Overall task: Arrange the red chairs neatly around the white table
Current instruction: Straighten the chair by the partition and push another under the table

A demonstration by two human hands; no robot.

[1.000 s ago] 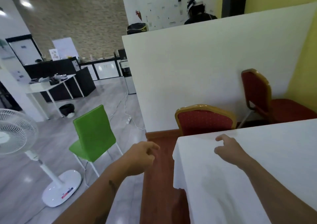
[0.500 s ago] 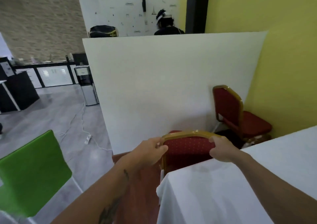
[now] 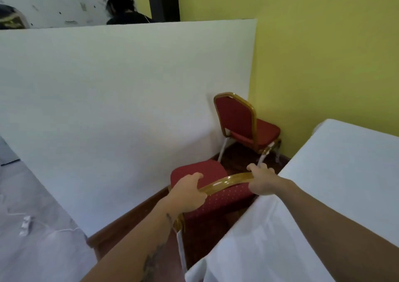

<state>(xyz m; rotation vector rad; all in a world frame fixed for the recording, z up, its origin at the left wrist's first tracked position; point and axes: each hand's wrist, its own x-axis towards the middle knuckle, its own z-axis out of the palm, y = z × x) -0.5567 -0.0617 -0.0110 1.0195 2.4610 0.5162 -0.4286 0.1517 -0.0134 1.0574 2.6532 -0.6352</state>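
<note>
A red chair with a gold frame stands at the corner of the white-clothed table, its back towards me and its seat facing the white partition. My left hand grips the left end of the chair's gold top rail. On the right end of that rail my right hand is closed. A second red chair stands in the far corner, between the partition and the yellow wall, turned sideways to the table.
A tall white partition runs close behind both chairs. The yellow wall closes off the right side. A strip of brown wooden floor lies under the chairs. A white power strip and cable lie on the grey floor at left. A person is behind the partition.
My hands reached from over the table to the near chair's top rail and closed on it. I have stepped nearer and turned right, and the chair's seat has come into view.
</note>
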